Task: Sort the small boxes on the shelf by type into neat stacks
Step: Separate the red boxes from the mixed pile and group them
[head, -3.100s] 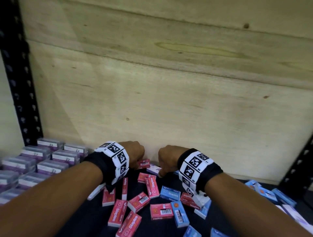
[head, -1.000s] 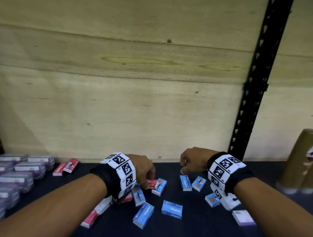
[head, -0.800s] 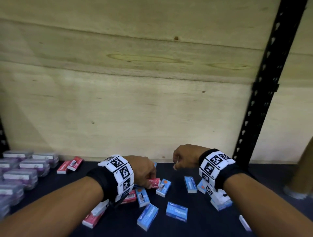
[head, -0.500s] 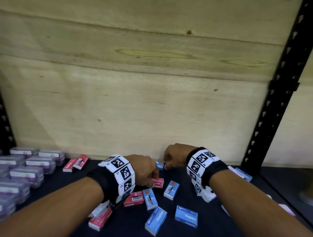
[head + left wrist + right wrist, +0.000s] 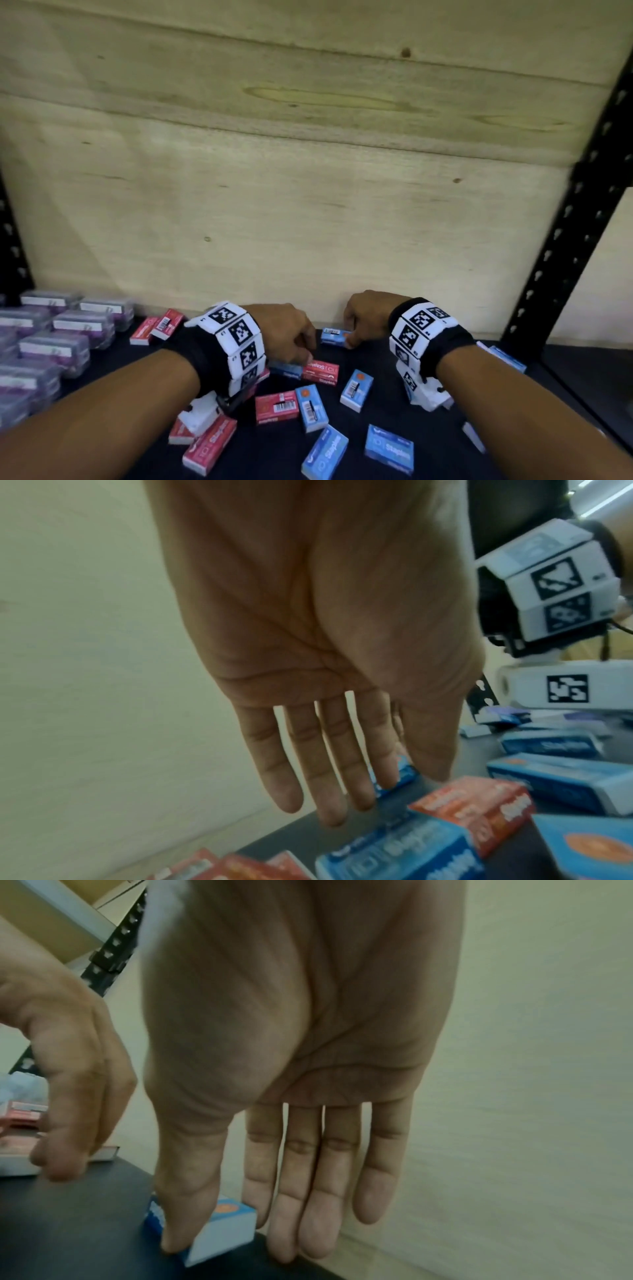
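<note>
Small blue and red staple boxes lie scattered on the dark shelf (image 5: 383, 346). At the back wall my right hand (image 5: 349, 339) (image 5: 212, 1234) pinches one blue box (image 5: 331, 337) (image 5: 234, 1213), thumb on its near side and fingers behind it. Just to its left, my left hand (image 5: 306, 349) (image 5: 383, 796) hangs with straight fingers and holds nothing. It is above a red box (image 5: 322, 371) (image 5: 476, 813) that lies against another blue box (image 5: 394, 842). More blue boxes (image 5: 356, 389) and red boxes (image 5: 275, 406) lie nearer to me.
Stacks of clear purple boxes (image 5: 65, 329) fill the shelf's left end, with two red boxes (image 5: 157, 325) beside them. A pale wooden panel (image 5: 308, 205) closes the back. A black perforated post (image 5: 565, 240) rises at the right.
Both hands have shifted left along the shelf, away from the right post. The right hand has come to the back wall with the blue box between thumb and fingers.
</note>
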Motion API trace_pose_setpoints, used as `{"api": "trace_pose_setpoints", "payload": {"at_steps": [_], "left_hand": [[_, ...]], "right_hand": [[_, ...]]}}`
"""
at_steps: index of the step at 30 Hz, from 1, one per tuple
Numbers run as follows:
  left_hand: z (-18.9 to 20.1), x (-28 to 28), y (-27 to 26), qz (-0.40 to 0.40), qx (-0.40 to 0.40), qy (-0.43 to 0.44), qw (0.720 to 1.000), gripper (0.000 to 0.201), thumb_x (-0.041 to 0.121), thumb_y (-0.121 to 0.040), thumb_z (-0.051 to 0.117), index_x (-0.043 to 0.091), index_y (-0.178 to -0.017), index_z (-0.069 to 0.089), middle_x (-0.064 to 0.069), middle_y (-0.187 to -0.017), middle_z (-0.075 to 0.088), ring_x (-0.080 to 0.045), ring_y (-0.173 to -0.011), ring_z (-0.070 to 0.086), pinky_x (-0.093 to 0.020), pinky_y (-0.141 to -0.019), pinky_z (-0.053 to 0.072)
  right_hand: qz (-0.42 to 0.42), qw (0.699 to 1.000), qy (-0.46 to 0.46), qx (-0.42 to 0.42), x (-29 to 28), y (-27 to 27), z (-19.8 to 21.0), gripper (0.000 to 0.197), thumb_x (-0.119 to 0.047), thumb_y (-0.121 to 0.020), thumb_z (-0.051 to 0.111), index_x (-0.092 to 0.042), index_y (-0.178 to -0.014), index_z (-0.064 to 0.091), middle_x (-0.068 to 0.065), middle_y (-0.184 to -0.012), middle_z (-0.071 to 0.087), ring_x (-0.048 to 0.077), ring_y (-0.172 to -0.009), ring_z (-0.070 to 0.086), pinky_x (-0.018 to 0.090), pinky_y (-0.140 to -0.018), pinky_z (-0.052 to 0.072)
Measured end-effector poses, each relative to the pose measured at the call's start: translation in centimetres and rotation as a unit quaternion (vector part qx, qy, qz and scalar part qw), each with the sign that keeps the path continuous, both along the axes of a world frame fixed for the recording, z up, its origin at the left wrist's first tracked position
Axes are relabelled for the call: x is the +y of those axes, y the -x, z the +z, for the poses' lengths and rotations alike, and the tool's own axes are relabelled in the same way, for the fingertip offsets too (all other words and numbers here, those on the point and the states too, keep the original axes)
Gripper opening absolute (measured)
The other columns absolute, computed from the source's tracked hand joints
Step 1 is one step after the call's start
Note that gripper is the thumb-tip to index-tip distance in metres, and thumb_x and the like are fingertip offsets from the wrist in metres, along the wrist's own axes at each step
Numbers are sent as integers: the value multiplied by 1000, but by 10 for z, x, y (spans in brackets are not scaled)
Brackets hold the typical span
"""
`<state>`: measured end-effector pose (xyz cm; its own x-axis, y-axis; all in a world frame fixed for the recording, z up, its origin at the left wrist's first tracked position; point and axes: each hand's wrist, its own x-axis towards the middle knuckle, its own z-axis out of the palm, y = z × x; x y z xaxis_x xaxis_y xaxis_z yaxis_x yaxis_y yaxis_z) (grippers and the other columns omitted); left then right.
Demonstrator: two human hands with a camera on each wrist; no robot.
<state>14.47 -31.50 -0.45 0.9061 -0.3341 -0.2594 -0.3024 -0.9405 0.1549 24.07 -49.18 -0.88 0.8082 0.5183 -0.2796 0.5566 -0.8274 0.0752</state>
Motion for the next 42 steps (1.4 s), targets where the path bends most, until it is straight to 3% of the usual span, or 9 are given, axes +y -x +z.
{"api": "trace_pose_setpoints", "payload": {"at_steps": [6, 12, 18, 23, 26, 30, 34, 39, 42], "left_hand": [[8, 21, 1, 53, 26, -22, 998, 30, 33, -87, 69, 29, -116, 67, 13, -101, 65, -7, -92, 60, -23, -82, 47], [3, 16, 3, 37, 44, -66, 996, 43, 37, -81, 76, 25, -121, 65, 7, -117, 66, -8, -91, 59, -22, -76, 44], [2, 11, 6, 41, 1, -96, 995, 34, 36, -85, 71, 25, -117, 66, 6, -114, 66, -13, -98, 62, -24, -79, 47], [14, 10, 9, 54, -20, -83, 995, 35, 39, -88, 68, 25, -120, 62, 6, -113, 65, -12, -92, 59, -28, -80, 48], [20, -2, 12, 28, -21, -71, 997, 38, 40, -90, 65, 23, -124, 61, 5, -119, 64, -11, -92, 56, -25, -77, 42], [23, -23, 17, -9, -23, -52, 998, 37, 39, -92, 63, 21, -124, 62, 4, -118, 65, -12, -97, 58, -25, -79, 43], [23, -41, 19, -29, -34, -28, 999, 35, 38, -91, 63, 21, -122, 65, 4, -115, 67, -11, -94, 59, -24, -77, 44], [21, -57, 19, -16, -51, 27, 998, 37, 38, -88, 68, 19, -119, 61, 4, -111, 66, -14, -96, 62, -27, -80, 48], [20, -65, 18, -6, -59, 70, 996, 35, 38, -85, 73, 20, -111, 56, 4, -103, 65, -14, -89, 62, -30, -79, 51]], "right_hand": [[-62, 998, 6, -16, -51, -4, 16, 35, -42, -80, 75, -17, -104, 72, 2, -104, 70, 22, -96, 64, 33, -85, 52], [-139, 990, 24, -28, -107, 3, 25, 27, -38, -81, 76, -17, -97, 73, 0, -90, 69, 19, -83, 63, 29, -77, 52], [-190, 980, 38, -37, -142, 11, 18, 39, -41, -80, 76, -20, -113, 73, 2, -114, 69, 21, -106, 64, 32, -91, 52], [-194, 979, 39, -45, -146, 15, 18, 42, -39, -83, 75, -16, -118, 70, 4, -118, 68, 23, -108, 63, 31, -92, 52], [-181, 982, 4, -46, -141, 17, 22, 41, -42, -84, 73, -21, -118, 67, 0, -117, 66, 20, -106, 62, 32, -93, 50], [-124, 991, -53, -5, -122, 25, 25, 38, -48, -81, 72, -27, -113, 68, -9, -103, 67, 13, -94, 64, 29, -87, 51], [-59, 994, -86, 45, -101, 46, 27, 41, -47, -81, 75, -27, -115, 66, -13, -99, 64, 11, -95, 61, 26, -86, 47], [-9, 990, -115, 77, -81, 63, 29, 53, -56, -71, 79, -31, -115, 65, -15, -96, 68, 6, -90, 63, 30, -90, 51], [14, 989, -128, 72, -73, 69, 30, 51, -56, -72, 78, -30, -114, 66, -14, -97, 68, 8, -89, 63, 29, -88, 51]]}}
